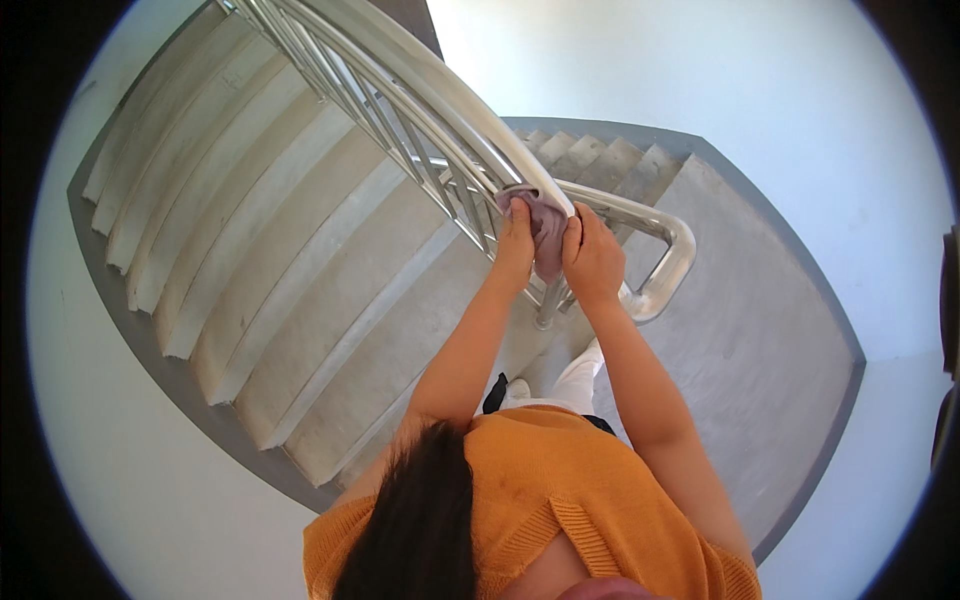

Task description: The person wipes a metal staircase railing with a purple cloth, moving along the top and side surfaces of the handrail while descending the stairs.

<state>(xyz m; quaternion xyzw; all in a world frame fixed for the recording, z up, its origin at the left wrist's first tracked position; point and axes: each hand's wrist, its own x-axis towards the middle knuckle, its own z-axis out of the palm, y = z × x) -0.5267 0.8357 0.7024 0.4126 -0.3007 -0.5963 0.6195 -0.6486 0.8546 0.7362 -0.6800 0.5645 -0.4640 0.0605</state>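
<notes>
A mauve cloth [550,232] is draped over the lower end of a polished metal handrail [465,97] and hangs down beside it. My left hand [516,244] grips the cloth from the left, its thumb lying on top near the rail. On the other side, my right hand [594,251] is curled at the cloth's right edge, against the rail. Its fingertips are partly hidden, and the rail under the cloth is covered.
Concrete stairs [255,247] with metal balusters [420,161] alongside lie to the left. A looped rail end [679,244] juts out right of my hands. Beyond it are a landing [750,337] and more steps [600,161]. Pale walls [712,67] with a grey skirting band enclose the stairwell.
</notes>
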